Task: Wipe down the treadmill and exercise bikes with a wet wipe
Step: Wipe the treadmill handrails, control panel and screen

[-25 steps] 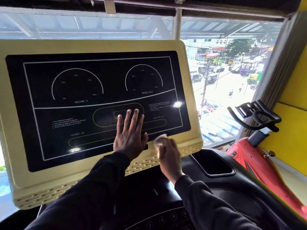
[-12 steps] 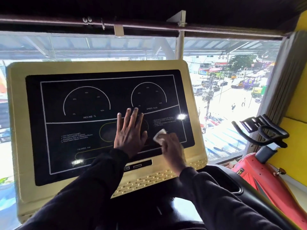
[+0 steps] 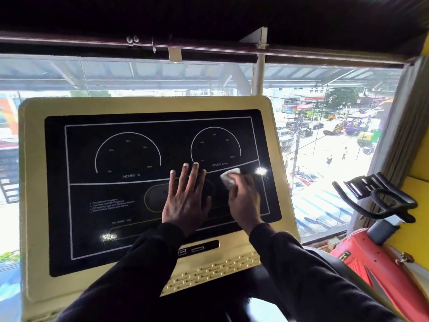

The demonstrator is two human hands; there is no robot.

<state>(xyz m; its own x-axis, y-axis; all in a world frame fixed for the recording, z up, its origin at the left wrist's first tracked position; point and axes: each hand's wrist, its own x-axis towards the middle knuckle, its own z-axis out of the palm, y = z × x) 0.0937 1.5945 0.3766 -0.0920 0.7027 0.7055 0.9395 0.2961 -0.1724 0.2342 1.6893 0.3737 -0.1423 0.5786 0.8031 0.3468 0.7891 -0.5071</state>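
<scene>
Wet wipe [image 3: 229, 177] is pinched in the right hand [image 3: 243, 201], pressed on the treadmill console [image 3: 148, 189]'s right side. Left hand [image 3: 185, 201] is laid flat, fingers spread. Exercise bike [image 3: 376, 252] probably not wiped yet, so early days.

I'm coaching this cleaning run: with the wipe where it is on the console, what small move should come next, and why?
Probably sweep the wet wipe up across the speed dial. The right hand presses it on the black panel just below that dial, while the left hand lies flat mid-panel, bracing. The upper panel lies just ahead of the wipe.
</scene>
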